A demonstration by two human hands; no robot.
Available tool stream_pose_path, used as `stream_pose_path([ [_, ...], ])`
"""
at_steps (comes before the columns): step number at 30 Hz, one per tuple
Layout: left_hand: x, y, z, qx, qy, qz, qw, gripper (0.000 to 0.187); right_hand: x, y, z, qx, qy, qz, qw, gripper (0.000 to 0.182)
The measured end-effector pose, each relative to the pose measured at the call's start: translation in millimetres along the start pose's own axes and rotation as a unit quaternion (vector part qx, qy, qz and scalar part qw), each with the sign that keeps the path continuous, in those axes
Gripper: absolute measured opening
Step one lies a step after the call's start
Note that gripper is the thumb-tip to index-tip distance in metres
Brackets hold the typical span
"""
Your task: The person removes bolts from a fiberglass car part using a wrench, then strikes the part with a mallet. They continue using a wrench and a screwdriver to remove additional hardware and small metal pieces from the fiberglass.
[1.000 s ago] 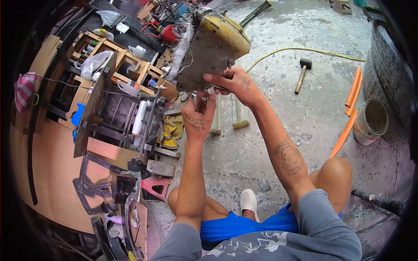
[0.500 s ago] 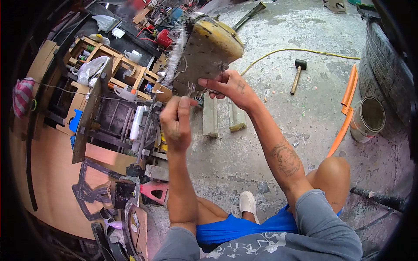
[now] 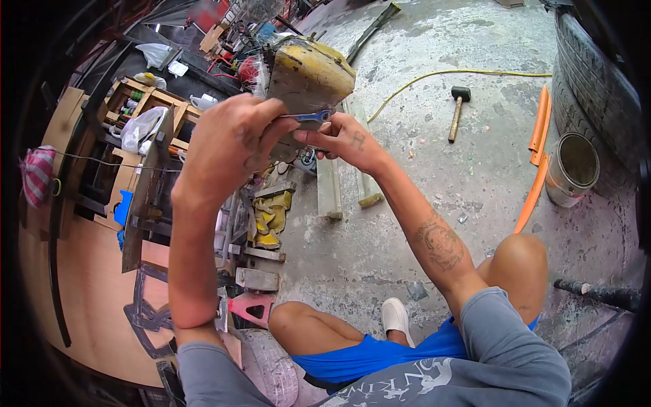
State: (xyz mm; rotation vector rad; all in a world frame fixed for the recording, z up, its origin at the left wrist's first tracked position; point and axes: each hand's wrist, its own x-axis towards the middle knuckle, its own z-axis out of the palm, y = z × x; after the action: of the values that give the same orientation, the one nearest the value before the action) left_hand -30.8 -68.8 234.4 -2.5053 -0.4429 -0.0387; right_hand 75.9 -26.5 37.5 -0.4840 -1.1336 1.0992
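Observation:
My left hand (image 3: 227, 146) is closed on the shank of a thin metal wrench (image 3: 308, 117), raised in front of the worn part. The wrench points right, with its head by my right fingertips. My right hand (image 3: 342, 141) is closed at the lower right edge of the part, thumb stretched to the left. What its curled fingers hold is mostly hidden; a bit of metal shows beneath them. The worn part (image 3: 308, 71) has a scuffed yellow rounded end and a dull grey face, partly covered by my left hand.
Two pale beams (image 3: 329, 190) lie on the floor below the part. A mallet (image 3: 458, 112), a yellow cable (image 3: 434, 76), orange strips (image 3: 536, 166), an open can (image 3: 575, 169) and large tires (image 3: 597, 88) are to the right. Cluttered wooden racks (image 3: 180, 102) stand at left.
My left hand has risen and turned, bringing the wrench from upright to nearly level, its head against my right fingertips. My right hand stays at the part's edge. The view has shifted slightly.

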Motion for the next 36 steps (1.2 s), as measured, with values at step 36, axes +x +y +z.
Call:
stream_pose_path([
  [36, -46, 118, 103, -0.699, 0.254, -0.432, 0.509, 0.035, 6, 5, -8, -0.010, -0.006, -0.012, 1.000, 0.032],
])
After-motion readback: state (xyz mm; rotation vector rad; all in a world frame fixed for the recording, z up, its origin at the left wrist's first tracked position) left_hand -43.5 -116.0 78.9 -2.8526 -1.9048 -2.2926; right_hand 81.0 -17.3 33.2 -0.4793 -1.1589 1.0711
